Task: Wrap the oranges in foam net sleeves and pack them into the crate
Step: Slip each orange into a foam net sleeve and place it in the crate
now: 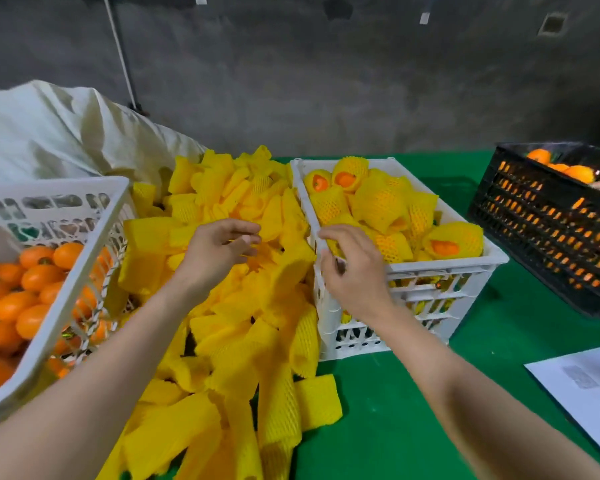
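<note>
A heap of yellow foam net sleeves (243,306) covers the middle of the green table. My left hand (219,251) hovers over the heap with loosely bent fingers and nothing plainly held. My right hand (350,271) hangs over the left rim of the white crate (440,271), fingers loosely curled and holding nothing that I can see. Several sleeved oranges (381,202) fill that crate. At the left, a white basket (66,271) holds bare oranges (25,292).
A black crate (548,233) with oranges stands at the far right, another person's fingers on its edge. A white sheet of paper (589,386) lies at the right front. A pale cloth sack (66,133) sits behind the basket. A grey wall lies behind the table.
</note>
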Motion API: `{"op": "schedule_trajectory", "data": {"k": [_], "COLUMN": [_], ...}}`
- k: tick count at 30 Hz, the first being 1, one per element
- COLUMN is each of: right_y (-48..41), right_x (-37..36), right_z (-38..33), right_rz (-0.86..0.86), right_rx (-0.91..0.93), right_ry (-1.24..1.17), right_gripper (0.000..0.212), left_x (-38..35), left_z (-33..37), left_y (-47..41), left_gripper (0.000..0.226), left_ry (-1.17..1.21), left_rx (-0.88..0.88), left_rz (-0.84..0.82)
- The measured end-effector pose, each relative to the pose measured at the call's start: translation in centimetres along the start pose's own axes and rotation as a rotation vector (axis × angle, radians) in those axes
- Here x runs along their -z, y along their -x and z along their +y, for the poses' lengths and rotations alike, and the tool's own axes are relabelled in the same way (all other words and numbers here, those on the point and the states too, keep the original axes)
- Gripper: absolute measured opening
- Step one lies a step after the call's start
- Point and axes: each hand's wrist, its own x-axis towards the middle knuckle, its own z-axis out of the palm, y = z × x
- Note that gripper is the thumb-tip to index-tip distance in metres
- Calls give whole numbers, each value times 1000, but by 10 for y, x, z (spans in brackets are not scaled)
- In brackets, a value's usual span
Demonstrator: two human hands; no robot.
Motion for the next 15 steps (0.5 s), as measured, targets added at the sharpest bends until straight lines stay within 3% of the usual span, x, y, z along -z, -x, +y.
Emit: {"op": "schedule_trajectory", "data": {"k": [2,4,6,8,11,15], "right_y": [14,28,42,55,71,62], "right_x": [-23,-47,-70,-87,-106,-116], "right_z": [-17,-24,-26,-32,-41,-46], "right_rz": [-250,-641,-1038,-1309,-1384,-1175], "right_rx": [0,-59,-8,110,211,93], "right_ry": [-97,-128,-60,57,162,35], "right_gripper": [22,32,52,75,74,40], "left_x": [16,30,44,54,68,81], "left_z": [-6,-13,-20,-27,-37,-45], "left_y": [7,15,25,33,42,51], "left_gripper": [16,15,14,15,17,16], "left_ry": [-2,-24,-48,-57,-67,-100], "left_rx": [40,66,76,88,123,163], "left_rz": [33,46,51,56,60,46]}}
